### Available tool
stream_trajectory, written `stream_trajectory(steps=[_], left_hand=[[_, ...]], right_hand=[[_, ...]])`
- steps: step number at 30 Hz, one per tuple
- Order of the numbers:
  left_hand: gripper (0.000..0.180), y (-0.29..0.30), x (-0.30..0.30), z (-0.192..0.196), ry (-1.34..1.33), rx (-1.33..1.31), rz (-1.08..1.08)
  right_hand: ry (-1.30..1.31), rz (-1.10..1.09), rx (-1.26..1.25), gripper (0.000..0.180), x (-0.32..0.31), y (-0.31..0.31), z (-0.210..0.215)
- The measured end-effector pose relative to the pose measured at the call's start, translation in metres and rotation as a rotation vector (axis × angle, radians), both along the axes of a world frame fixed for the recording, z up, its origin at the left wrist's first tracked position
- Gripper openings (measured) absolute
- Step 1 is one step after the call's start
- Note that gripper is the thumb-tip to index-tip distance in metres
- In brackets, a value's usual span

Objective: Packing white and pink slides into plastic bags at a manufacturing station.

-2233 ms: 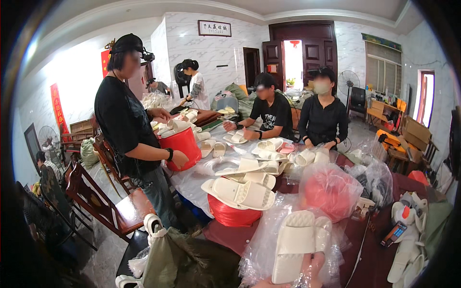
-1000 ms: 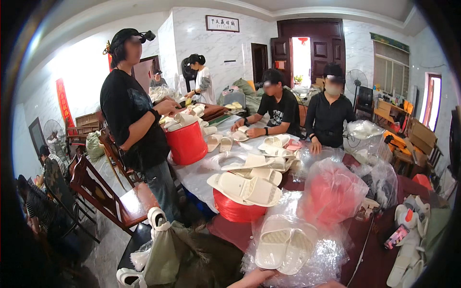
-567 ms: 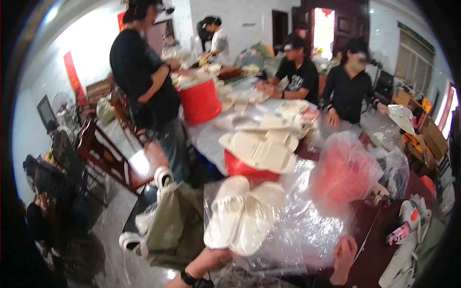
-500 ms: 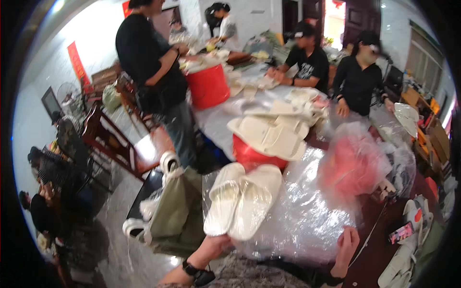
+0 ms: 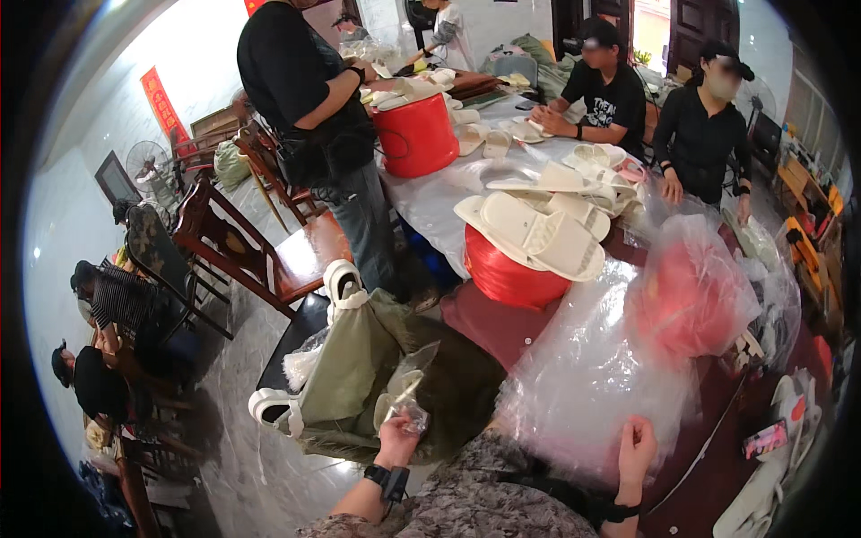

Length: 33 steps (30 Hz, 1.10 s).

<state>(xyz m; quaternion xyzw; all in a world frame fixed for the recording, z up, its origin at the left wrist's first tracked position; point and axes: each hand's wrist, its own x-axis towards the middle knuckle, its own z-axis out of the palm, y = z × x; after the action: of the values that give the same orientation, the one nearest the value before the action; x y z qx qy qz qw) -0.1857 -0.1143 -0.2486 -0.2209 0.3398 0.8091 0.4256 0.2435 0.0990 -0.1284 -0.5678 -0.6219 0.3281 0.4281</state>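
My left hand (image 5: 397, 441) is closed on a clear plastic bag (image 5: 418, 363) with a pair of cream slippers (image 5: 395, 399) in it, seen nearly edge-on. That bag is held over the gaping mouth of an olive-green sack (image 5: 341, 377). White shoes (image 5: 343, 285) perch on the sack's rim. To the right, my right hand (image 5: 638, 446) is raised with its fingers curled, and nothing shows in them. It is beside a stack of clear plastic bags (image 5: 583, 394) lying on the dark red table (image 5: 502, 327).
Cream slippers (image 5: 538, 229) are heaped on a red roll (image 5: 511, 269) ahead. Beyond stands a red bucket (image 5: 417, 134). A red bundle in plastic (image 5: 691, 287) lies right, near a phone (image 5: 765, 439). A wooden chair (image 5: 260, 251) is at left. Several people are around the tables.
My left hand has brought the bagged slippers from above the table down and left over the green sack, and they have turned edge-on. My right hand keeps its curled pose. The view has shifted.
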Motion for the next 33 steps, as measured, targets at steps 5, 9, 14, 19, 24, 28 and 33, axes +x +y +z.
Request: stream_trajectory(steps=[5, 9, 14, 19, 24, 28, 33], left_hand=[[0.034, 0.021, -0.051, -0.045, -0.174, -0.144, 0.253], [0.028, -0.054, -0.137, -0.128, 0.871, -0.467, -0.153], [0.043, 0.005, -0.183, -0.128, -0.123, 0.139, 0.25], [0.032, 0.05, -0.165, -0.168, 0.472, -0.072, -0.214], [0.023, 0.038, -0.068, -0.179, 1.022, -0.348, -0.616], [0.026, 0.059, 0.015, -0.064, 0.929, -0.392, -0.933], [0.037, 0.022, 0.037, -0.042, 1.362, -0.313, -1.165]], right_hand=[[-0.035, -0.073, 0.075, 0.009, -0.014, 0.007, -0.002], [-0.094, -0.045, 0.14, 0.011, -0.01, 0.003, 0.004], [-0.169, -0.101, 0.057, 0.023, -0.007, 0.0, -0.011], [-0.305, -0.049, 0.333, 0.026, 0.0, -0.015, 0.009], [-0.293, 0.035, 0.366, 0.021, -0.005, -0.014, 0.025], [-0.242, 0.114, 0.499, 0.017, -0.001, -0.048, 0.082], [-0.318, 0.202, 0.223, 0.011, 0.038, -0.108, 0.11]])
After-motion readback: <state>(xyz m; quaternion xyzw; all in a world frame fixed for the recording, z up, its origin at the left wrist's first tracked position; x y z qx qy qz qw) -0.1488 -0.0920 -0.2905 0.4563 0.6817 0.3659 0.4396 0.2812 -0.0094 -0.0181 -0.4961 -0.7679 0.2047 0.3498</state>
